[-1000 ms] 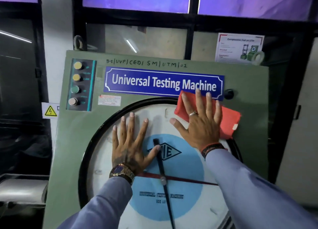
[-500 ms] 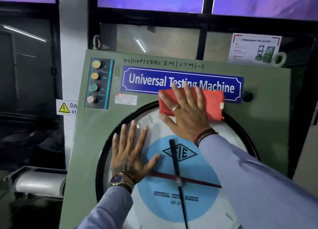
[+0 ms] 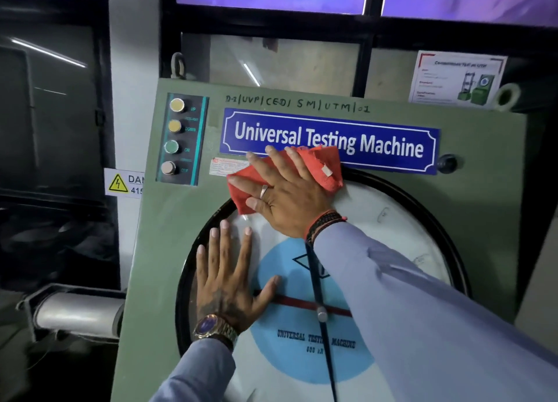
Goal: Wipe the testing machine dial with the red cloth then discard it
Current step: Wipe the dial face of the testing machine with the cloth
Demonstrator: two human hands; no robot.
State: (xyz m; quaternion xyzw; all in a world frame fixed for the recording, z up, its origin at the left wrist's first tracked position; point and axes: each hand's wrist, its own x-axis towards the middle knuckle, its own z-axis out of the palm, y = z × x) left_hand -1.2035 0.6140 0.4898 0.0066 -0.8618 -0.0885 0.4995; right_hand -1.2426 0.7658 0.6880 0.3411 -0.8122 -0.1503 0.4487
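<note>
The round white dial (image 3: 392, 229), with a black rim, blue centre and black needle, fills the lower middle of the green testing machine (image 3: 169, 238). My right hand (image 3: 287, 196) presses the red cloth (image 3: 324, 166) flat against the dial's upper left rim, just under the blue nameplate (image 3: 377, 143). The cloth sticks out past my fingers on both sides. My left hand (image 3: 226, 277) lies flat with fingers spread on the dial's left part, holding nothing.
A button panel (image 3: 181, 138) with several round buttons sits at the machine's upper left, and a black knob (image 3: 447, 163) at the upper right. A yellow warning sign (image 3: 123, 182) and a metal cylinder (image 3: 75, 312) are to the left. Dark windows stand behind.
My right hand has slid the red cloth leftward along the top of the dial, from the upper right to the upper left rim. My left hand has stayed planted on the dial.
</note>
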